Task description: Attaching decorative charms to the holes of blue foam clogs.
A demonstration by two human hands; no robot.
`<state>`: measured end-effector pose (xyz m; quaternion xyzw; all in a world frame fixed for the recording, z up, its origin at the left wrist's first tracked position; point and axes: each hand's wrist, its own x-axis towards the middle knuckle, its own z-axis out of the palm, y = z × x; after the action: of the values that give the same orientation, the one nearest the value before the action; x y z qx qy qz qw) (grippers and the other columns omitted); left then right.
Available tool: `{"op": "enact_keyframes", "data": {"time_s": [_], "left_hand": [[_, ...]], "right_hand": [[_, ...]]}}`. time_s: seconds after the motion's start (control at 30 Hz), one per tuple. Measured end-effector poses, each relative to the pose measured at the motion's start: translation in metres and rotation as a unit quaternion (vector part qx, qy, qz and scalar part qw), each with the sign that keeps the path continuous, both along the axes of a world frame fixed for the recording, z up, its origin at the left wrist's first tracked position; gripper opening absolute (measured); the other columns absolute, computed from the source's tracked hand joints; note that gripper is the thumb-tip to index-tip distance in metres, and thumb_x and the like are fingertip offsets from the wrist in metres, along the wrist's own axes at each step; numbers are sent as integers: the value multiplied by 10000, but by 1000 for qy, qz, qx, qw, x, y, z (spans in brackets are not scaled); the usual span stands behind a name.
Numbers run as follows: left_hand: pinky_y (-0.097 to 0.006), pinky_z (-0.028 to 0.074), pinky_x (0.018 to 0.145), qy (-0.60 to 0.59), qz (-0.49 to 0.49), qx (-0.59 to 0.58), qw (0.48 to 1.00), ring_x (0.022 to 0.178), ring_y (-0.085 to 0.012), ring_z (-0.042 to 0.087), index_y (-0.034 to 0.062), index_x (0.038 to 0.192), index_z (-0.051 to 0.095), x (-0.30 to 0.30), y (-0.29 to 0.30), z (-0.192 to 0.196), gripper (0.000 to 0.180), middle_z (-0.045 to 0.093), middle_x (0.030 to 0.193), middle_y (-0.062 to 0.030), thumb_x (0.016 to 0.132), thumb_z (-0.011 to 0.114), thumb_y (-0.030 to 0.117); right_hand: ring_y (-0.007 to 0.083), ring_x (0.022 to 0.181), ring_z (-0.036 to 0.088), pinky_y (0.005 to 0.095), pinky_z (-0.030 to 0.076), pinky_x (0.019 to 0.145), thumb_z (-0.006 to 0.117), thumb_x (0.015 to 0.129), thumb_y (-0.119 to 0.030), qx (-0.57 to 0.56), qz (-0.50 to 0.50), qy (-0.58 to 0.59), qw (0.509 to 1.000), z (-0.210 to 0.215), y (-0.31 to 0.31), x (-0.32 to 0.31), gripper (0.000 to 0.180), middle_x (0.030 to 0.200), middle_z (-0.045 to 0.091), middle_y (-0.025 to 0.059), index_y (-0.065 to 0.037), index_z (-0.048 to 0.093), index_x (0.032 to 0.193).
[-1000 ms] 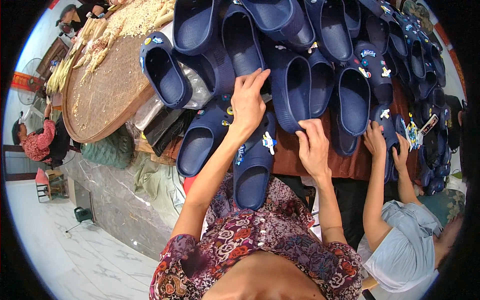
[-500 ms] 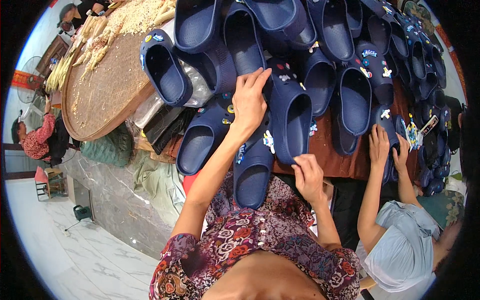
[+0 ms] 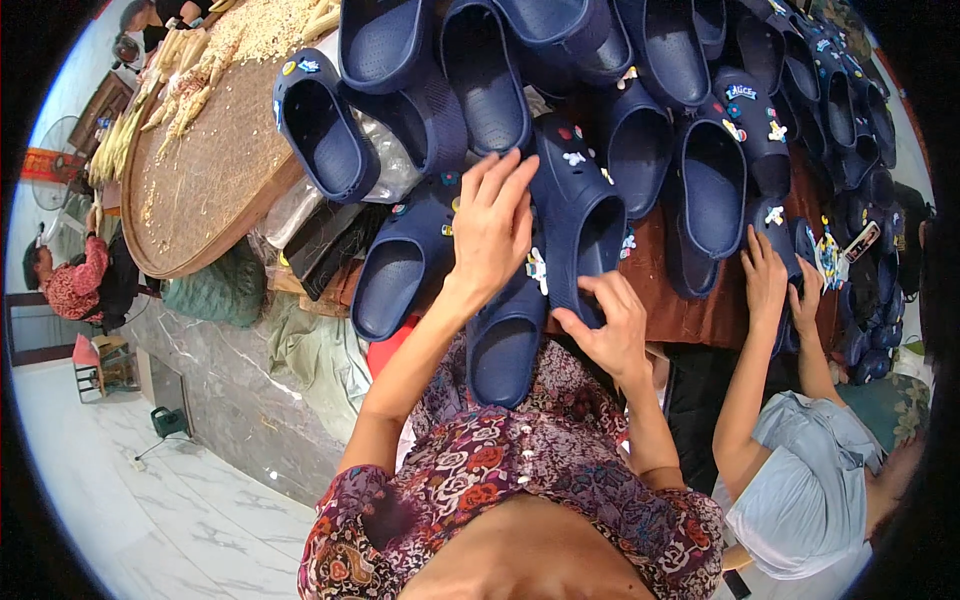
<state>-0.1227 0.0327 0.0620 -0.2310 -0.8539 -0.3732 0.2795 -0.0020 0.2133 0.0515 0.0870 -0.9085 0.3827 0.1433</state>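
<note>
My left hand (image 3: 490, 230) is over the front clogs with its fingers stretched out and nothing seen in them. Its fingertips are close to the heel of a navy clog (image 3: 485, 85). Under its wrist lies another navy clog (image 3: 503, 355), its toe partly hidden and a white charm at its side. My right hand (image 3: 614, 325) has its thumb and fingers around the heel of a navy clog (image 3: 598, 235) with small charms on its toe. Left of my left forearm sits a further charm-dotted clog (image 3: 390, 285).
More navy clogs (image 3: 712, 190) crowd the brown-covered table (image 3: 675, 318). At right, a co-worker's hands (image 3: 766, 282) touch a clog beside colourful charms (image 3: 830, 262). A round woven tray (image 3: 220, 180) with corn stands at left. Another person (image 3: 75, 275) is at far left.
My left hand has drawn slightly back from the clog heel and its fingers have spread. My right hand has moved up and left onto the heel of the clog in front of it.
</note>
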Motion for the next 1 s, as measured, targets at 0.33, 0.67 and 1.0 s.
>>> {"op": "enact_keyframes", "data": {"time_s": [0.33,0.67,1.0], "left_hand": [[-465,413,1072,-181,-82,29,980,1275,-381,512,33,1347,596,103,-50,-18,677,551,1389,-195,740,826,226],[-463,360,1145,-198,-20,46,979,1360,-393,443,59,1349,607,122,-44,-53,699,512,1439,-171,692,534,-166],[-438,384,1137,-167,-41,22,985,1346,-377,507,25,1278,655,133,-95,19,701,589,1362,-186,641,447,-181]], "right_hand": [[61,606,444,242,384,533,759,843,-88,-142,-37,-81,986,-23,-3,6,233,721,532,3,-13,606,1002],[35,688,467,211,401,624,687,884,-27,-271,-71,-53,958,-3,4,31,174,801,539,-26,-6,558,999],[18,685,432,196,372,607,674,927,-75,-270,-89,-65,957,-8,-20,57,213,794,520,-43,-16,515,1056]]}}
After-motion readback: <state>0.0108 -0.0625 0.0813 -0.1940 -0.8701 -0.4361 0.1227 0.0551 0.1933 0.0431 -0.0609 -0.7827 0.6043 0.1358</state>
